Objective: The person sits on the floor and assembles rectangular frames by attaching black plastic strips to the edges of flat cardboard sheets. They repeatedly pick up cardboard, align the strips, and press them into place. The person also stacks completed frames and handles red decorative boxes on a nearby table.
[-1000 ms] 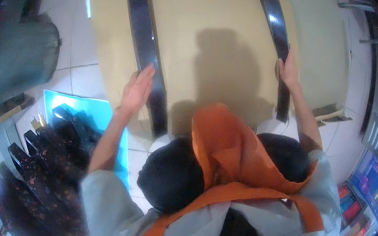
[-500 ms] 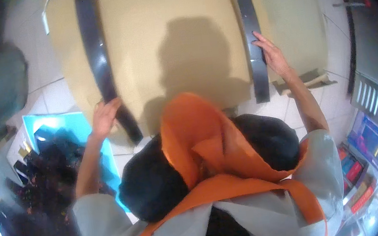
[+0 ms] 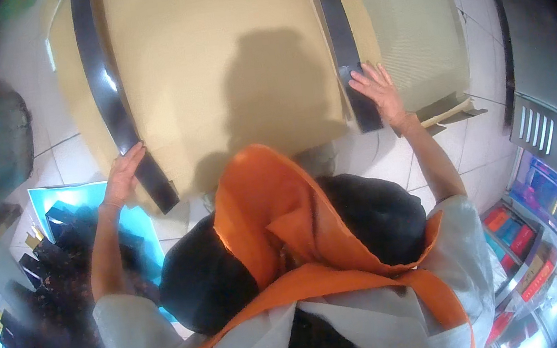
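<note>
A long glossy black strip (image 3: 101,74) runs down the left side of a large tan sheet (image 3: 167,62) on the floor. My left hand (image 3: 126,175) rests on its lower part from the outer side, fingers stretched over the edge; the thumb is hard to make out. A second black strip (image 3: 336,24) lies along the sheet's right side, roughly parallel to the first. Near its lower end, my right hand (image 3: 382,97) lies with spread fingers, the tips touching its surface. Both strips' near ends reach past the sheet's near edge.
Right of the tan sheet is a greenish-grey sheet (image 3: 414,32), with a torn brown piece (image 3: 445,114) at its near corner. A light-blue panel (image 3: 133,223) with dark items is at the left. Red boxes (image 3: 519,238) stand at the right. My orange apron (image 3: 266,182) hangs between my knees.
Both strips and both hands sit farther left in view, partly because the view shifted. The left strip moved left on the sheet. My right hand's fingers reach farther over the right strip.
</note>
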Available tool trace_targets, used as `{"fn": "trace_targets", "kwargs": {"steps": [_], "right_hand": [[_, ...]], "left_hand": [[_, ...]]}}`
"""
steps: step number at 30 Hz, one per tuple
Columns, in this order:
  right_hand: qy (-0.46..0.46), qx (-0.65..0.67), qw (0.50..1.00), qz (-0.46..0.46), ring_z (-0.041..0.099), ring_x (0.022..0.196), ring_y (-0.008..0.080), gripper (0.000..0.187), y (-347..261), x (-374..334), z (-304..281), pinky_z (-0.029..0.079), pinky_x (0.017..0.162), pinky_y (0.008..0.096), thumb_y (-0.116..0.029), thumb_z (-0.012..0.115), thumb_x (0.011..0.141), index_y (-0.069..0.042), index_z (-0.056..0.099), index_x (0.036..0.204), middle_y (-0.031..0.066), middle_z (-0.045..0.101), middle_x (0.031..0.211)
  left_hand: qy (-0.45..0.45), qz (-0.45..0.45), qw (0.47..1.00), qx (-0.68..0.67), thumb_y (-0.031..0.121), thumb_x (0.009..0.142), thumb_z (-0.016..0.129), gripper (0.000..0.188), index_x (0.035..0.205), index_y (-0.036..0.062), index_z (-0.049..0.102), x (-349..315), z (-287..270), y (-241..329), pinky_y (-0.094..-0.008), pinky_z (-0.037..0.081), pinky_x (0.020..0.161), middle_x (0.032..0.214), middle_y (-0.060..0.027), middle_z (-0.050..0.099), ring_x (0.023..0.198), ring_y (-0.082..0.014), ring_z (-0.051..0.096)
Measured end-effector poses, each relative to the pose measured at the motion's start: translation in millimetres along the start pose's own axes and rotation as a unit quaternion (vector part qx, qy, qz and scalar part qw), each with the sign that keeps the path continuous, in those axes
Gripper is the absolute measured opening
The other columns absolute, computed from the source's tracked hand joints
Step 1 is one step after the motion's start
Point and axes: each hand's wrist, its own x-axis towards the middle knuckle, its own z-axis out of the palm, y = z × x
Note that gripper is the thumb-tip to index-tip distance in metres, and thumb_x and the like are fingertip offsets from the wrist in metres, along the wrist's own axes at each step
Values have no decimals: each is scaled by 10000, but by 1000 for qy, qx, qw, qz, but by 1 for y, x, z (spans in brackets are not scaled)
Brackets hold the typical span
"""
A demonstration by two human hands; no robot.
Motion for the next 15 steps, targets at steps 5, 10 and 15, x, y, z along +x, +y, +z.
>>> {"fn": "trace_targets", "kwargs": {"steps": [5, 10, 15], "right_hand": [[54, 345, 937, 26, 490, 1114, 244, 334, 23, 29, 2, 190, 1055, 398, -279, 538, 803, -60, 577, 1052, 73, 577, 1104], [102, 261, 947, 158, 528, 1022, 254, 205, 12, 40, 7, 278, 1003, 386, -147, 492, 830, -29, 589, 967, 108, 589, 999], [126, 3, 991, -41, 530, 934, 279, 250, -42, 89, 12, 367, 917, 385, -43, 506, 761, -57, 559, 1006, 115, 573, 932]], "left_hand": [[15, -174, 983, -52, -3, 732, 535, 497, 1214, 102, 470, -5, 5, -37, -372, 347, 962, 1281, -77, 443, 1147, -287, 432], [147, -39, 969, 192, 157, 739, 626, 406, 1133, 146, 528, -6, -16, -26, -487, 252, 963, 1269, -22, 472, 1184, -287, 401], [80, 110, 964, 227, 115, 711, 576, 124, 804, 64, 513, 59, -4, 42, -337, 424, 780, 791, -84, 538, 857, -247, 541]]}}
